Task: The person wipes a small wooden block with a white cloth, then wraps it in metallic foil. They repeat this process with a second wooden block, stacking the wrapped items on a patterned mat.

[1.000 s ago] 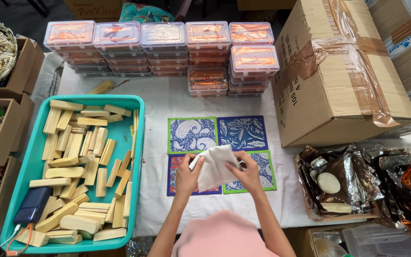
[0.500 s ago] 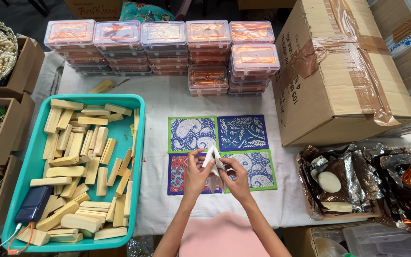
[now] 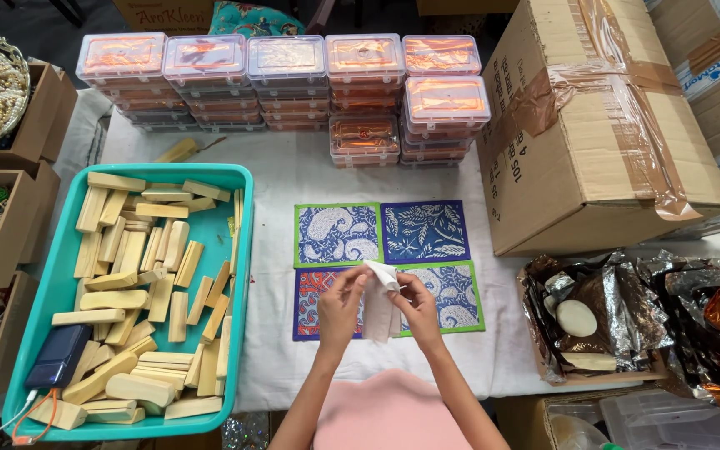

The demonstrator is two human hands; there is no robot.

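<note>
Between both hands, a small white cloth is pinched by the left hand and right hand above patterned cards; limp and light, it looks best held by its edges.

The folded cloth is plain white. Beneath it, four mats carry white paisley and leaf prints on blue and orange, some edged green. The tray is teal, its wooden blocks pale yellow. The stacked boxes are clear with orange contents.
</note>
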